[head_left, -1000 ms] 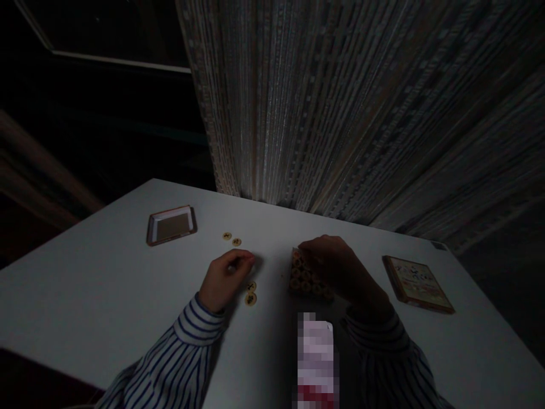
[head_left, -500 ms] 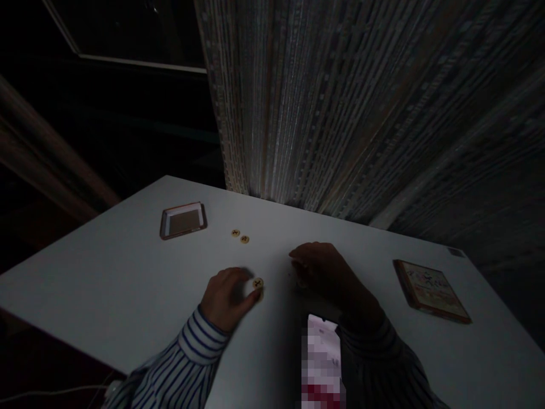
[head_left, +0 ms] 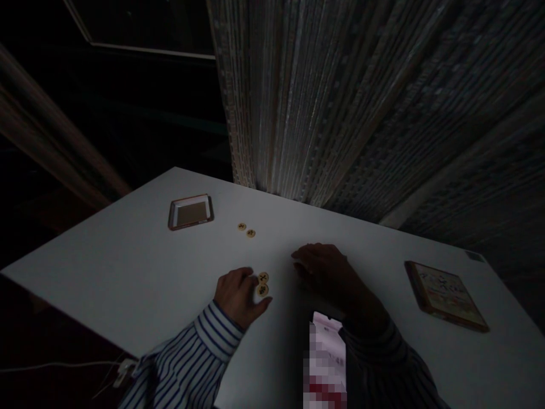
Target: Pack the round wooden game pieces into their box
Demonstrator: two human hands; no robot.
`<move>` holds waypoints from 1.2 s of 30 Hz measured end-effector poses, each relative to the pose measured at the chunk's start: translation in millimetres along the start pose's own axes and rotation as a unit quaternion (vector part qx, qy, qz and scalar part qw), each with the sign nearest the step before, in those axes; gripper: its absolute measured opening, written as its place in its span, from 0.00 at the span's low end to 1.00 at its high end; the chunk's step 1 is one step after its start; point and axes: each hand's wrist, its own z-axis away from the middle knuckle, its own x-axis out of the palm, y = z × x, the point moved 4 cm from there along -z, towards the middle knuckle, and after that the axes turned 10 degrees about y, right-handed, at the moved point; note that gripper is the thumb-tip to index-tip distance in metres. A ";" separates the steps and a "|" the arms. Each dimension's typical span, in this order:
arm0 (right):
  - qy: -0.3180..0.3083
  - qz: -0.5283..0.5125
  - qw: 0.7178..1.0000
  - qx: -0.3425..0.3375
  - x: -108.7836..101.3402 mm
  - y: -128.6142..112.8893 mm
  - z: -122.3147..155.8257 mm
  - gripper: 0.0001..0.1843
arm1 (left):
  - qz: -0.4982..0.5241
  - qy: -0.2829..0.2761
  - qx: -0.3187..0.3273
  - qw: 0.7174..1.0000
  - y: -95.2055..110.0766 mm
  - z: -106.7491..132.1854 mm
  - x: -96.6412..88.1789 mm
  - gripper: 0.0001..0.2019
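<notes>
Two round, pale yellow game pieces with dark marks lie almost touching on the white table: an upper piece (head_left: 263,278) and a lower piece (head_left: 262,290). My left hand (head_left: 238,295) is around their left side, thumb and fingers apart, the fingertips close to or touching them. Farther off, two similar pieces, one left (head_left: 242,226) and one right (head_left: 251,233), lie side by side. My right hand (head_left: 326,272) rests to the right of the near pair, in shadow. Its fingers are curled in, and whatever they hold is hidden.
An open shallow box tray (head_left: 191,212) stands at the left of the white table (head_left: 140,250). A flat box or lid with a printed top (head_left: 447,292) lies at the right. A lit phone (head_left: 327,358) is beside my right forearm. String curtains (head_left: 289,113) hang behind.
My left thumb has moved off the lower near piece, which now shows fully. My right fingers have curled in more. The whole view has shifted slightly.
</notes>
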 end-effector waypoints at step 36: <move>0.044 0.014 0.999 -0.012 -12.4 9.6 1.5 0.12 | 0.079 0.135 0.082 0.984 31.1 -68.8 -42.5 0.10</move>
